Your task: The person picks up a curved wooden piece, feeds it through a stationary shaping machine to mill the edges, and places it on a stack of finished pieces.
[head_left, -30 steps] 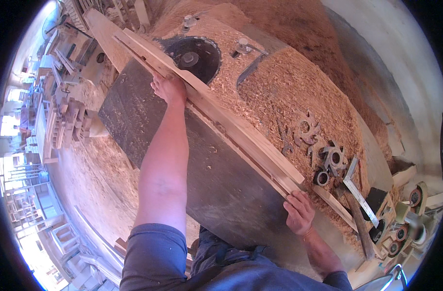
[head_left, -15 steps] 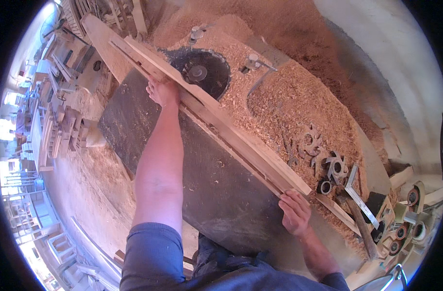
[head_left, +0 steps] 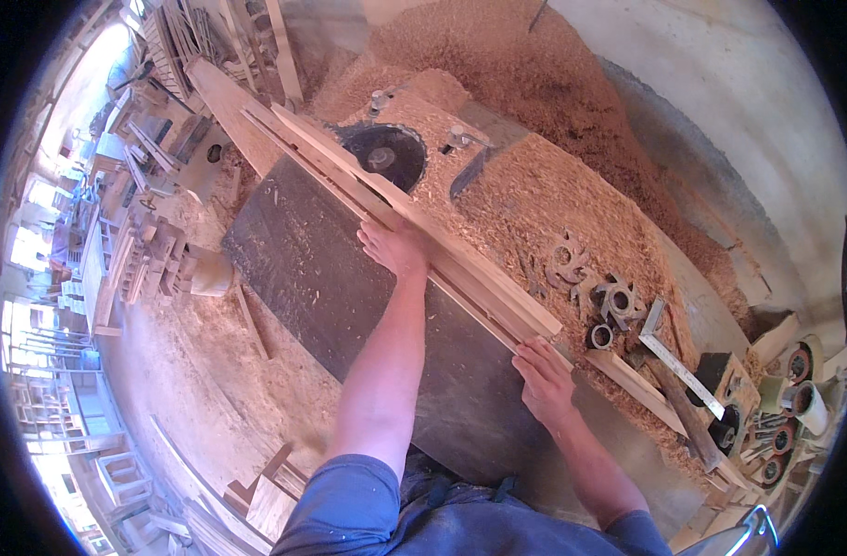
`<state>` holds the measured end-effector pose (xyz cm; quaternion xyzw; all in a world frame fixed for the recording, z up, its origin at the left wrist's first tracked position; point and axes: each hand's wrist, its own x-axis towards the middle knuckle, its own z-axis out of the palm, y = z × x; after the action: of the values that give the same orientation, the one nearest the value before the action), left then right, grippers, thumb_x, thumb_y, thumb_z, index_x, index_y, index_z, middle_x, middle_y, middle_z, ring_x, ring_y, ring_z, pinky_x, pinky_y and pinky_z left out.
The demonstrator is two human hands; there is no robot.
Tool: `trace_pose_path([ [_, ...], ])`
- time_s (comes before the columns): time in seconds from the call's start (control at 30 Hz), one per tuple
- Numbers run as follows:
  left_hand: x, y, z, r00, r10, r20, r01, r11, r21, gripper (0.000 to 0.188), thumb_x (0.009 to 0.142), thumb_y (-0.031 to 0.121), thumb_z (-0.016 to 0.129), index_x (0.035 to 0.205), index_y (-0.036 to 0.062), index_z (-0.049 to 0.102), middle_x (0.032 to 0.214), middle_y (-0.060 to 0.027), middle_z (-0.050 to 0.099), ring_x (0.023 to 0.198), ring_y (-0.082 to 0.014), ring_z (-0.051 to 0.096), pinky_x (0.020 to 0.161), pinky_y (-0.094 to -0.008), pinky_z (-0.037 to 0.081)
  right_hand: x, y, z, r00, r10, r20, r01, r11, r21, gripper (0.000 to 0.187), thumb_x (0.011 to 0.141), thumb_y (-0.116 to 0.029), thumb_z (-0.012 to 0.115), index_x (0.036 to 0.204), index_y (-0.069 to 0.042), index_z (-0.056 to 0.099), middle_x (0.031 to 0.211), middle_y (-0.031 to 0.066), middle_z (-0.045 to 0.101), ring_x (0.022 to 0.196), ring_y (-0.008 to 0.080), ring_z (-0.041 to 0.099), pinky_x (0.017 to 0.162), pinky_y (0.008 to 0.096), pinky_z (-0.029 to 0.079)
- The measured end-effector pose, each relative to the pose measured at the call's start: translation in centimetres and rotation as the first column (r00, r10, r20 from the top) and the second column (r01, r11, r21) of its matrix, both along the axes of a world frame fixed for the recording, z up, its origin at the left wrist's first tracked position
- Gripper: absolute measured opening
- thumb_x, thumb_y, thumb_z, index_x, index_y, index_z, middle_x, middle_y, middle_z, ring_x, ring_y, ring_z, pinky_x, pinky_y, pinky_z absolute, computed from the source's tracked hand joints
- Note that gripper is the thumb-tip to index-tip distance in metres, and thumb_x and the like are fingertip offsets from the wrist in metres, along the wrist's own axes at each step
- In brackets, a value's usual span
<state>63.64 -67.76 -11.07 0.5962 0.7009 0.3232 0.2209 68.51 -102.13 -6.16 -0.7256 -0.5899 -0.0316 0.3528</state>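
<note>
Blocks of wood (head_left: pixel 159 255) sit stacked on the left in my head view, beyond a dusty floor (head_left: pixel 182 371). Next comes the dark, smooth counter (head_left: pixel 312 264), dotted with pale shavings, and I see a round black disc (head_left: pixel 400 159) set behind it, partly masked by a pale board (head_left: pixel 484 273) running diagonally. Along the near side of that board lies a long, slotted wooden strip (head_left: pixel 470 301), slanting from upper left to lower right across the counter. The left hand (head_left: pixel 395 248) reaches out to about the middle of the strip; its fingers are bent against the wood, pointing left, but from where I watch I cannot tell whether they grip it or only press. Past a stretch of bare strip, the right hand (head_left: pixel 544 378) is at the near right end, its fingers curled over the tip and grasping it. Behind and to the right, I make out curly wood shavings (head_left: pixel 572 208) spread thickly, then toothed metal cutters (head_left: pixel 620 299) with a metal ring (head_left: pixel 600 335) just beside them. Farther right a metal square (head_left: pixel 685 372) lies near a dark wooden handle (head_left: pixel 687 417), and round-faced parts (head_left: pixel 800 363) crowd the edge.
</note>
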Motion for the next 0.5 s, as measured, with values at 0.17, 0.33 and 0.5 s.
trace_pose_path([
  [0.17,-0.4,1.0,-1.5,0.996,-0.034,-0.08,0.04,0.997,0.068,0.066,0.096,0.024,0.053,0.147,-0.0064,0.027,0.154,-0.0247,0.032,0.146,-0.0408,0.023,0.12,-0.0504,0.019,0.4,0.7,-0.6,1.0,0.024,-0.003,-0.024,0.999,0.043,0.024,0.072,0.006,0.066,0.094,-0.003,0.069,0.107,0.0118,0.071,0.111,0.0293,0.067,0.101,0.043,0.051],
  [0.33,-0.7,4.3,-0.2,0.999,-0.016,-0.031,0.017,1.0,0.019,0.07,0.093,0.017,0.053,0.151,-0.007,0.022,0.155,-0.0253,0.032,0.146,-0.0418,0.025,0.119,-0.0509,0.02,0.2,2.0,-0.9,0.999,0.023,-0.033,-0.022,0.999,0.031,0.023,0.072,0.005,0.067,0.093,-0.003,0.07,0.104,0.0112,0.072,0.108,0.0284,0.068,0.099,0.0415,0.052],
  [0.5,-2.0,7.8,-1.9,0.998,-0.052,-0.034,0.055,0.993,0.103,0.067,0.093,0.013,0.05,0.15,-0.0094,0.022,0.153,-0.0277,0.033,0.146,-0.0431,0.023,0.119,-0.0509,0.019,-0.2,4.8,-1.3,0.998,0.016,-0.058,-0.013,0.999,0.047,0.023,0.069,0.005,0.067,0.091,-0.004,0.071,0.1,0.0107,0.073,0.107,0.0286,0.068,0.099,0.0403,0.051],
])
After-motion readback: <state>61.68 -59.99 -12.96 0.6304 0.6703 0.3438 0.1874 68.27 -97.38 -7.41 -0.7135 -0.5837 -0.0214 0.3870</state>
